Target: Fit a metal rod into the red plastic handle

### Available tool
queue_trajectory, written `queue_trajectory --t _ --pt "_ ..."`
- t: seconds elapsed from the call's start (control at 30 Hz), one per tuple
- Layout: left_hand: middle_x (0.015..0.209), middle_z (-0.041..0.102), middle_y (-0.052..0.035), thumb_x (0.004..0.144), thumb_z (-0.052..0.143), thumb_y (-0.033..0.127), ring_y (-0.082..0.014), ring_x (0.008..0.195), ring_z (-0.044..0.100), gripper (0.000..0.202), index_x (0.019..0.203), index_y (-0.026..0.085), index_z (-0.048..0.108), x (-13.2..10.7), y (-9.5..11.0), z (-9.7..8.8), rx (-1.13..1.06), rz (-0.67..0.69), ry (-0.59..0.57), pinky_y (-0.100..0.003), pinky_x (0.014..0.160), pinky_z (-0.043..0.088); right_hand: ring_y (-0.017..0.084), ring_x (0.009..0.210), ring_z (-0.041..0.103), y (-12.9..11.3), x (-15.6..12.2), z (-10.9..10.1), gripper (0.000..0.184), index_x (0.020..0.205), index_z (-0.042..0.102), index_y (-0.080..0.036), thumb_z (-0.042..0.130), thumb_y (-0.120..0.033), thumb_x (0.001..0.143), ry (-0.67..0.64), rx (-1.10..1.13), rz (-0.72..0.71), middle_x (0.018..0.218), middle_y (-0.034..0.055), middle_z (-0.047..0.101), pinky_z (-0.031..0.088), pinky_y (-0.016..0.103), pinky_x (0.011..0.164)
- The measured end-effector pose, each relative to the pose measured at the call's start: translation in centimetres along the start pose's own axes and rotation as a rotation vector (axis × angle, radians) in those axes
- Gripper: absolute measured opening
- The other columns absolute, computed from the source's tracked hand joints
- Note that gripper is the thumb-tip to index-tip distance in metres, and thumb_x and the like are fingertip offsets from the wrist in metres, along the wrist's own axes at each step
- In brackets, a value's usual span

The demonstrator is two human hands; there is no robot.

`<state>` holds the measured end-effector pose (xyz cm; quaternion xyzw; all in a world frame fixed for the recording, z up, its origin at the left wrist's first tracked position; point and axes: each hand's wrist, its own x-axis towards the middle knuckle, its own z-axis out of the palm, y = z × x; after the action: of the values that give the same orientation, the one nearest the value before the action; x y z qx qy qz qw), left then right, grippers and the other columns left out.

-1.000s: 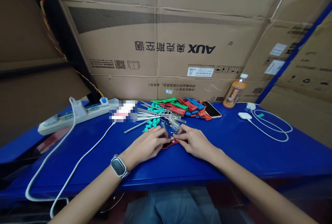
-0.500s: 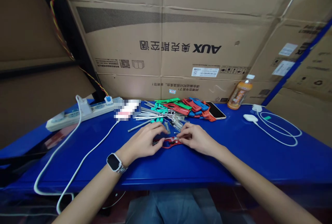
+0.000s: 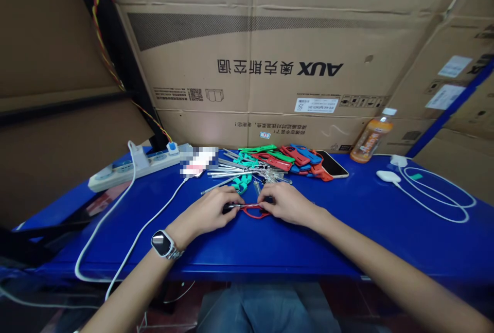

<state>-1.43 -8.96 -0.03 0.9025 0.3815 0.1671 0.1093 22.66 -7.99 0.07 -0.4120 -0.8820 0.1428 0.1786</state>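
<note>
A red lighter shell [image 3: 255,215] with a finger loop lies just above the table between my two hands. My left hand [image 3: 213,208] pinches its left end, where a dark metal tube runs in along the shell. The fingers of my right hand [image 3: 284,202] are closed on its right end and hide most of that part. Just beyond the hands is a pile of silver metal tubes [image 3: 224,172], teal plastic pieces [image 3: 242,183] and clear small tanks [image 3: 280,175]. Red, green and blue lighter shells [image 3: 304,157] are heaped behind it.
A phone [image 3: 335,164] lies right of the shells, with an orange drink bottle [image 3: 372,137] beyond. A white charger cable [image 3: 436,204] coils at the right. A power strip [image 3: 154,160] and white cables run along the left. Cardboard [image 3: 270,39] walls the back.
My view has shifted a little, so the scene sits further right. My hands have closed more tightly over the shell, and the inside parts seen before are now mostly covered.
</note>
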Motion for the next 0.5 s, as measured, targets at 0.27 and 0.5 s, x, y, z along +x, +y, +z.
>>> queue_trajectory --t 0.27,0.5 --pt "0.096 0.065 -0.0039 0.093 0.053 0.026 -0.0184 0.089 0.062 0.018 0.100 0.022 0.069 1.3 0.9 0.3 0.027 0.045 -0.010 -0.030 0.081 0.047 0.013 0.068 0.061 -0.4 -0.5 -0.1 0.012 0.079 0.072 -0.018 0.061 -0.013 0.081 0.034 0.042 0.060 0.080 0.0022 0.072 0.039 0.024 0.064" --pt "0.088 0.064 -0.0046 0.093 0.053 0.023 -0.0170 0.081 0.061 0.017 0.091 0.020 0.070 2.4 0.7 0.5 0.049 0.094 -0.021 -0.027 0.073 0.045 0.014 0.068 0.061 -0.4 -0.3 -0.3 0.015 0.079 0.072 -0.016 0.060 -0.008 0.079 0.015 0.043 0.054 0.078 0.0033 0.072 0.040 0.023 0.065"
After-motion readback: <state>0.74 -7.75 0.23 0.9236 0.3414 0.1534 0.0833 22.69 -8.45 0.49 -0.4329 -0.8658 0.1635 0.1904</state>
